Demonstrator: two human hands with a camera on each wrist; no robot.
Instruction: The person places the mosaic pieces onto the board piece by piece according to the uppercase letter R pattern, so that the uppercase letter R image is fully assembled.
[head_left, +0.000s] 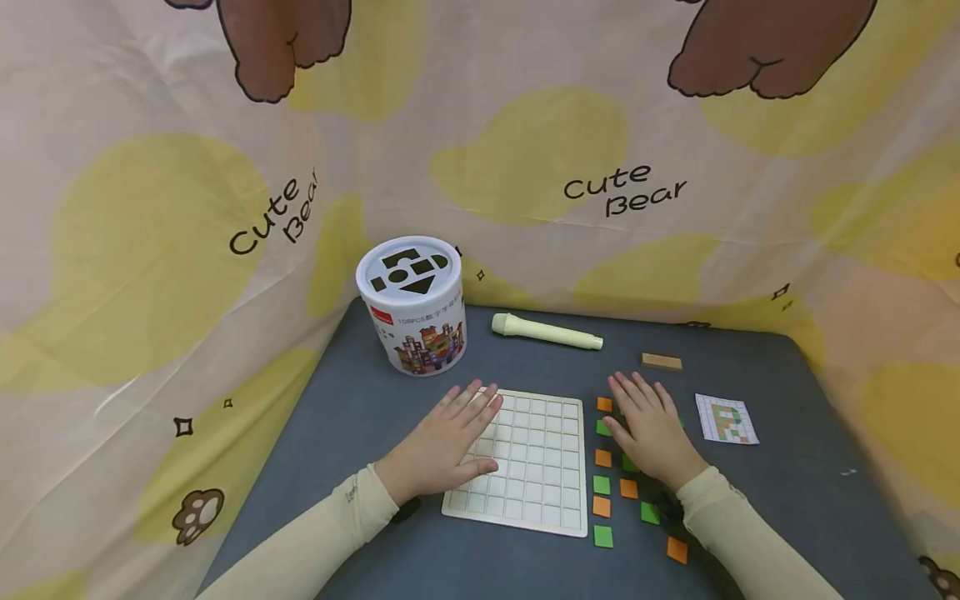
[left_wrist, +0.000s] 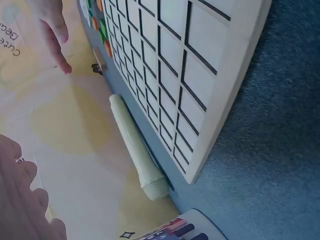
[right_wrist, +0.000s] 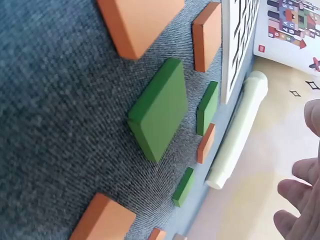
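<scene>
My left hand (head_left: 450, 437) hovers over the left side of a white grid board (head_left: 536, 475), palm down, fingers straight and spread, holding nothing. The board's squares that show are bare. To its right my right hand (head_left: 652, 429) is held flat with extended fingers above loose square tiles, partly hiding some. Among these are a green tile (head_left: 603, 536) and an orange tile (head_left: 677, 550), set in rough columns beside the board. In the right wrist view, a thick green tile (right_wrist: 160, 110) lies flat on the cloth, apart from the fingers (right_wrist: 300, 195).
Behind the board lies a pale yellow microphone (head_left: 547, 332). A white tub (head_left: 416, 308) with shaped holes in its lid stands back left. At the right are a small wooden block (head_left: 662, 362) and a card (head_left: 727, 419) with a coloured grid pattern. Printed cloth (head_left: 517, 150) hangs around the table.
</scene>
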